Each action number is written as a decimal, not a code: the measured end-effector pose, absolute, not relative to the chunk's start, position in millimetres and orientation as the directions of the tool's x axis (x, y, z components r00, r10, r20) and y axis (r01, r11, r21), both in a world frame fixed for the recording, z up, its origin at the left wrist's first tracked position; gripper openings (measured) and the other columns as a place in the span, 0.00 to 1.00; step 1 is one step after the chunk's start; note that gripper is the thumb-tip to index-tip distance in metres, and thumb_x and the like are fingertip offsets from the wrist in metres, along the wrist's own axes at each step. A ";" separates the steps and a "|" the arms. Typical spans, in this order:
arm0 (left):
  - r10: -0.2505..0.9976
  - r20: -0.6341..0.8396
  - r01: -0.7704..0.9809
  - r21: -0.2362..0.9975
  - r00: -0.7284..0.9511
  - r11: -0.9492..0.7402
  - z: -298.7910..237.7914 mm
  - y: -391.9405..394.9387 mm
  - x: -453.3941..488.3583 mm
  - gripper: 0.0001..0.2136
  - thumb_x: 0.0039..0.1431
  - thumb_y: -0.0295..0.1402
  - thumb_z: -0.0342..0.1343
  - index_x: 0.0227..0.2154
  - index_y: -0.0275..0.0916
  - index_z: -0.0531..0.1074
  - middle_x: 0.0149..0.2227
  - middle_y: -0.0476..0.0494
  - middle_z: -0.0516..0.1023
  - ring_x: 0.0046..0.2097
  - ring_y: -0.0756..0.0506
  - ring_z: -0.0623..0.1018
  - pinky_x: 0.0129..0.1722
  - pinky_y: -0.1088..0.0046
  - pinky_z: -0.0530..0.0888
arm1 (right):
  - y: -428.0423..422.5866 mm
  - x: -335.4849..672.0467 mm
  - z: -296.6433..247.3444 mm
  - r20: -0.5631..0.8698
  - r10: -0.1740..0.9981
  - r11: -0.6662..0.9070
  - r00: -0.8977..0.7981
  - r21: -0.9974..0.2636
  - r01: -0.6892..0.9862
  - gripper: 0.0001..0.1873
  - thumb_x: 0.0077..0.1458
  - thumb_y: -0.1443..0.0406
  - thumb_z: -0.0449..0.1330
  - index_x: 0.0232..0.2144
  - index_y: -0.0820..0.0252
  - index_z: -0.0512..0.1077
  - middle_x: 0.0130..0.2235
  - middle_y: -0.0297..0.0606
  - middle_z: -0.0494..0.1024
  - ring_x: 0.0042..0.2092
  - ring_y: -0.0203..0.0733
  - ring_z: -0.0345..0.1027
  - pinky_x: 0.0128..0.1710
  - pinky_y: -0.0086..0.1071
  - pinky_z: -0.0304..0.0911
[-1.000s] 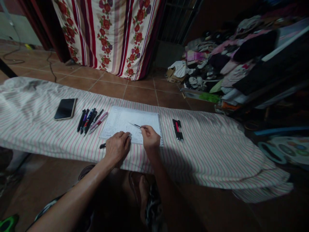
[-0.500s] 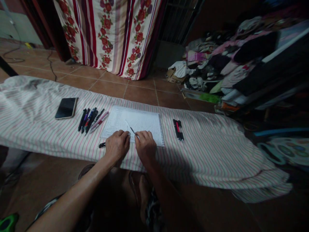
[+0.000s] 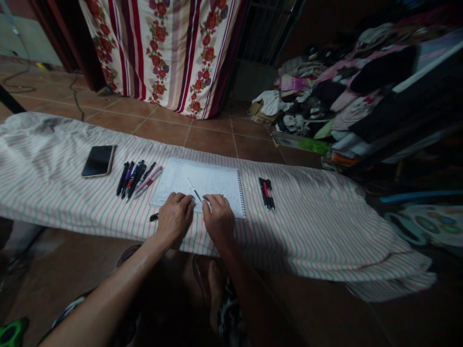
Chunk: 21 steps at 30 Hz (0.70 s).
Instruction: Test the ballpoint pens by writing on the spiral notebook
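Observation:
A spiral notebook with writing on its page lies on the striped cloth. On the page rests a thin pen refill, clear at one end and dark at the other. My left hand is closed at the notebook's near edge; what its fingertips pinch is too small to name. From the left side of that hand a black pen end pokes out; I cannot tell whether it is held. My right hand is curled over the page beside the refill's dark end, and its fingers hide whatever they hold.
Several pens lie left of the notebook, with a phone beyond them. To the right are a few black and red pens. The striped cloth drapes over the narrow surface. Past it are a floral curtain and piled clothes.
My right fingers have come off the refill, which now lies by itself on the page. The left hand has barely moved.

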<state>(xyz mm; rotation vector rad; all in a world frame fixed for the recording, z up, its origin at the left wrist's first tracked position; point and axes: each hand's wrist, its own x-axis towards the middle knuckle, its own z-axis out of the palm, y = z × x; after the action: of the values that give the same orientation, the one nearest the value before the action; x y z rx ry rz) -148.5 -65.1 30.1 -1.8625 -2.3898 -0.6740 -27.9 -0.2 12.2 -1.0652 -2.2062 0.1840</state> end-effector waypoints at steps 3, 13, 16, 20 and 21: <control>0.912 0.306 0.922 0.353 -0.274 0.159 26.8 -65.1 -150.5 0.11 0.60 0.35 0.46 0.38 0.38 0.72 0.35 0.43 0.73 0.40 0.44 0.69 0.38 0.70 0.68 | 0.9 -27.7 15.1 0.518 0.754 0.648 -0.404 -0.481 0.591 0.11 0.56 0.68 0.50 0.37 0.61 0.72 0.36 0.41 0.74 0.39 0.41 0.66 0.43 0.32 0.60; 0.905 0.377 0.932 0.359 -0.194 0.050 28.9 -69.1 -147.6 0.10 0.59 0.30 0.45 0.38 0.35 0.70 0.35 0.40 0.72 0.40 0.42 0.68 0.40 0.66 0.69 | -1.2 -33.0 21.2 0.428 0.776 0.605 -0.464 -0.712 0.355 0.11 0.55 0.67 0.52 0.38 0.60 0.72 0.35 0.39 0.76 0.38 0.40 0.70 0.40 0.31 0.64; 0.906 0.391 0.937 0.348 -0.160 0.015 30.8 -70.5 -144.9 0.11 0.58 0.29 0.46 0.41 0.35 0.69 0.35 0.40 0.71 0.40 0.42 0.68 0.40 0.65 0.69 | -2.3 -33.9 22.2 0.350 0.807 0.522 -0.476 -0.799 0.298 0.10 0.54 0.66 0.53 0.38 0.58 0.72 0.36 0.38 0.77 0.38 0.40 0.71 0.40 0.31 0.65; 0.894 0.412 0.923 0.386 -0.175 0.003 29.6 -70.7 -143.5 0.11 0.57 0.29 0.47 0.42 0.36 0.69 0.37 0.40 0.69 0.39 0.44 0.70 0.38 0.68 0.70 | -0.4 -33.6 18.7 0.240 0.852 0.391 -0.465 -0.882 0.261 0.08 0.52 0.64 0.55 0.35 0.55 0.73 0.35 0.34 0.78 0.37 0.39 0.72 0.40 0.32 0.66; 0.891 0.412 0.917 0.399 -0.191 0.012 29.1 -70.5 -143.6 0.11 0.57 0.29 0.47 0.42 0.35 0.69 0.38 0.40 0.68 0.38 0.45 0.70 0.37 0.69 0.70 | 0.6 -33.7 17.1 0.220 0.862 0.362 -0.456 -0.898 0.249 0.08 0.52 0.63 0.55 0.34 0.55 0.73 0.34 0.34 0.78 0.37 0.39 0.72 0.39 0.32 0.67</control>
<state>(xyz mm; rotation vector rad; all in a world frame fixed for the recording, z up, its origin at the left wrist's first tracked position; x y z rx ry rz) -143.6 -70.5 29.1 -1.9692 -2.2036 -0.9294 -33.7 0.6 17.1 -0.9654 -1.9084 1.0882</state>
